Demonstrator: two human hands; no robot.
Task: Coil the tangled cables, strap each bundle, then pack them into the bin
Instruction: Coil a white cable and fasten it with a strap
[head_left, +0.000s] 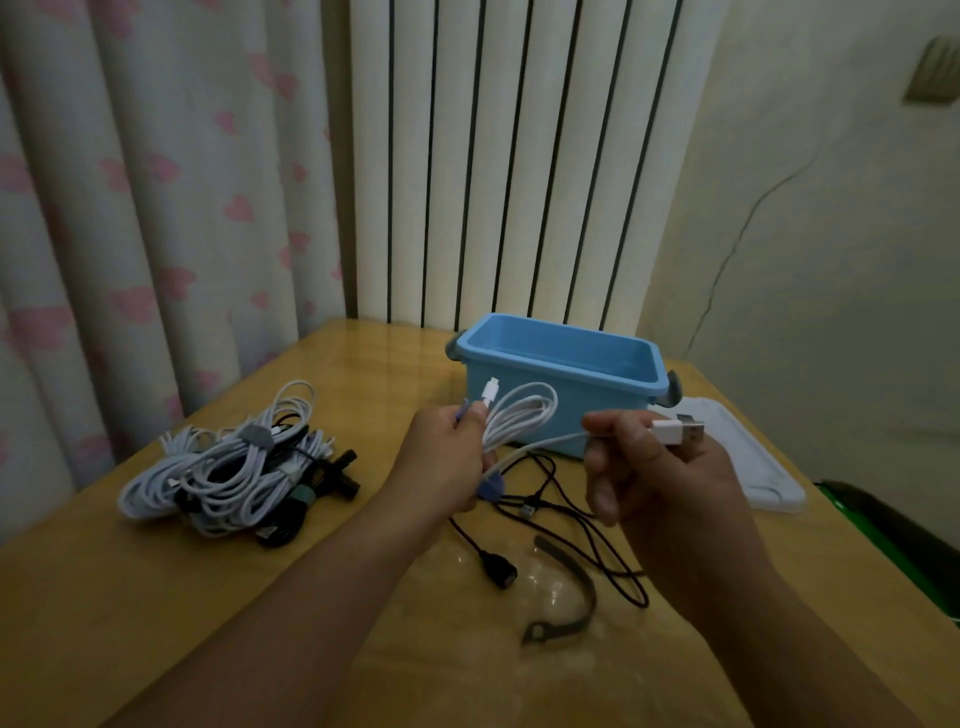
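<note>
My left hand (447, 457) grips a coiled white cable (519, 415) together with a blue strap (491, 488) that hangs below the fist. My right hand (649, 467) pinches the same cable's free end by its white USB plug (678, 431), to the right of the coil. Just behind both hands stands the open blue bin (566, 395), with nothing visible in it. A loose black cable (582, 525) lies on the table under my hands. A dark grey strap (566, 603) lies curved nearer to me.
A heap of strapped white and black cable bundles (228, 467) lies at the left of the wooden table (156, 597). The bin's white lid (753, 457) rests at the right. Curtain and radiator stand behind. A green and black object (893, 535) sits past the right edge.
</note>
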